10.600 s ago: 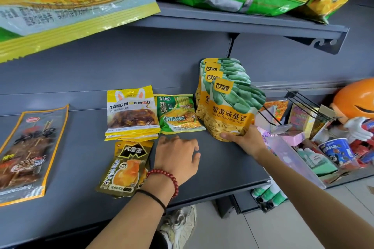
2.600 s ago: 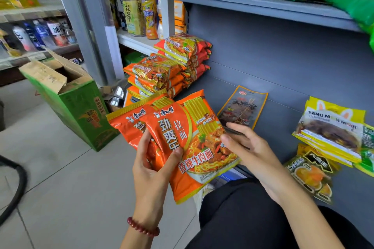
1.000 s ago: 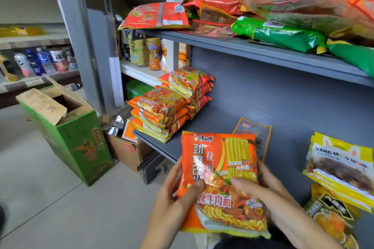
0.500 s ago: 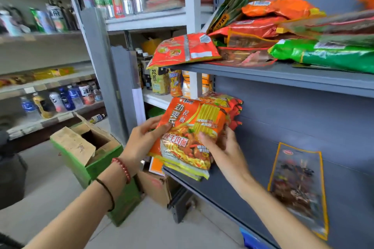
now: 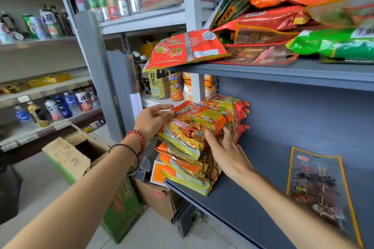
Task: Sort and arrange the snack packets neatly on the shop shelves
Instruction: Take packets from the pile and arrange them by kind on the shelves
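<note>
**Left arm.** Yours reaches in from the lower left and rises toward the noodle stack (image 5: 186, 170). The wrist carries a red bead bracelet (image 5: 137, 137) and a black band (image 5: 123, 146).

**Left hand** (image 5: 150, 120). The fingers are straight and slightly spread. Their tips touch the left edge of the top noodle packet (image 5: 200, 121), and they close round nothing.

**Right arm.** Yours comes in from the lower right, over the lower shelf (image 5: 242, 206), with the wrist angled up toward the stack.

**Right hand** (image 5: 226, 151). The thumb lies on the top packet's printed face and the fingers curl round its right front edge, gripping it.

**Top noodle packet.** Orange, resting on the noodle stack and tilted so its face is toward you.

**Noodle stack.** Orange packets piled at the left end of the lower shelf.

**Skewer packet** (image 5: 319, 182). Yellow-bordered, lying flat on the same shelf to the right of the stack, well apart from it.

**Upper shelf** (image 5: 283, 73). Directly above the stack, bearing a loose heap of red, orange and green packets.

**Green carton** (image 5: 121, 210). On the floor, below and left of the stack, with its flaps open.
</note>
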